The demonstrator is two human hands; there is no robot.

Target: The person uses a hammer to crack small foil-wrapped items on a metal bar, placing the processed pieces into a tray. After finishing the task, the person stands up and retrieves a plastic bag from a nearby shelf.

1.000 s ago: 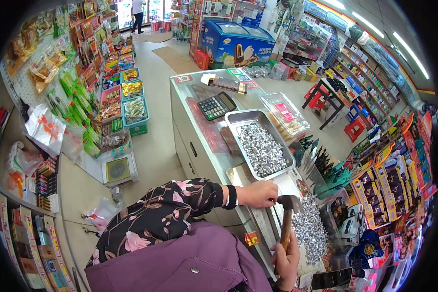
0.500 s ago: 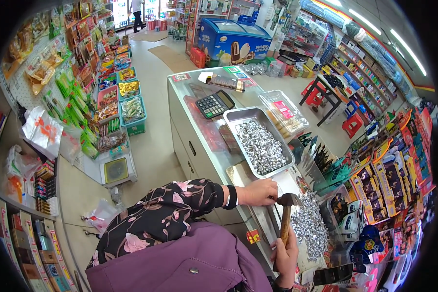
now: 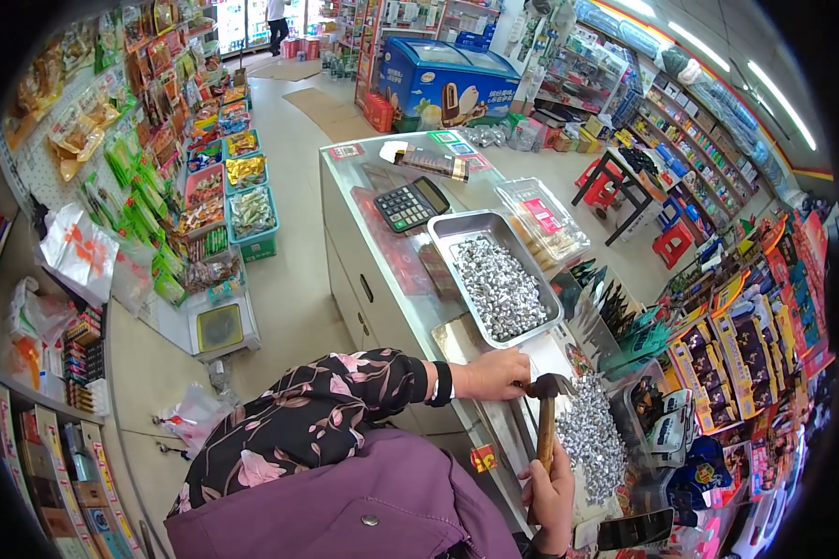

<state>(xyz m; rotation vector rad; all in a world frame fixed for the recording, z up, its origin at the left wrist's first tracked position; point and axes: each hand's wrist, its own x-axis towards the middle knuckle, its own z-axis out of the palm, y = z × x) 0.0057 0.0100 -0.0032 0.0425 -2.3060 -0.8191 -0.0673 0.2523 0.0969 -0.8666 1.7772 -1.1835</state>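
My right hand (image 3: pixel 552 489) is wrapped round the wooden handle of a hammer (image 3: pixel 545 429), whose dark metal head lies just beside the fingertips of my left hand (image 3: pixel 496 374). The left fingers are pinched together over the counter; whatever they hold is too small or hidden to make out. A heap of small silvery metal pieces (image 3: pixel 589 443) is spread to the right of the hammer. Beyond my left hand, a rectangular metal tray (image 3: pixel 446 226) holds many more of the same shiny pieces.
A calculator (image 3: pixel 412 203), a clear plastic box (image 3: pixel 543 219) and an opened carton (image 3: pixel 426 161) stand on the glass counter (image 3: pixel 350 177). A dark phone (image 3: pixel 636 529) lies near my right hand. Packaged goods crowd the counter's right side. A blue chest freezer (image 3: pixel 447 84) stands farther back.
My hands and the hammer have hardly moved; the hammer head is very slightly lower. Far off, a person in the doorway area has shifted a little to the right.
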